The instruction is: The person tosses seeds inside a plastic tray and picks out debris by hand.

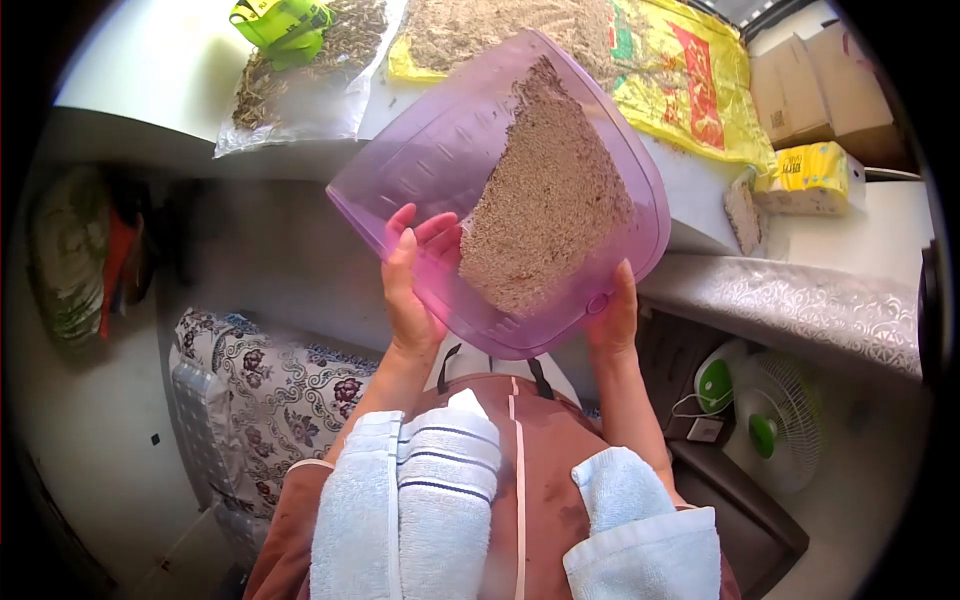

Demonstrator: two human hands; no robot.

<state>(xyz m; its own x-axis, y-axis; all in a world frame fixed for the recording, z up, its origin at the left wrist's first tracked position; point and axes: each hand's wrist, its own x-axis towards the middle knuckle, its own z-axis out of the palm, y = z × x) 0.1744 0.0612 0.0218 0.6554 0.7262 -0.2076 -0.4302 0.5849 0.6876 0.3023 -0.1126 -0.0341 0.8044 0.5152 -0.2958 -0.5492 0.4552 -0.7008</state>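
I hold a translucent purple plastic winnowing pan [420,150] in front of me, tilted. A heap of small brown grains or seeds [550,200] lies in its middle and right side; their exact kind I cannot tell. My left hand [412,295] grips the pan's near left edge, thumb at the rim and fingers showing pink through the plastic. At the near right edge, beside a small round hole, my right hand [615,315] holds the rim with its thumb up; its other fingers are hidden beneath the pan.
Behind the pan, a white counter [170,75] bears a plastic sheet with dry brown stalks [345,50], a green bag [285,30] and a yellow sack [690,90] under more grain. At right are a tissue pack [810,178], cardboard boxes [820,85] and a fan [780,420]. Patterned cloth [290,400] lies lower left.
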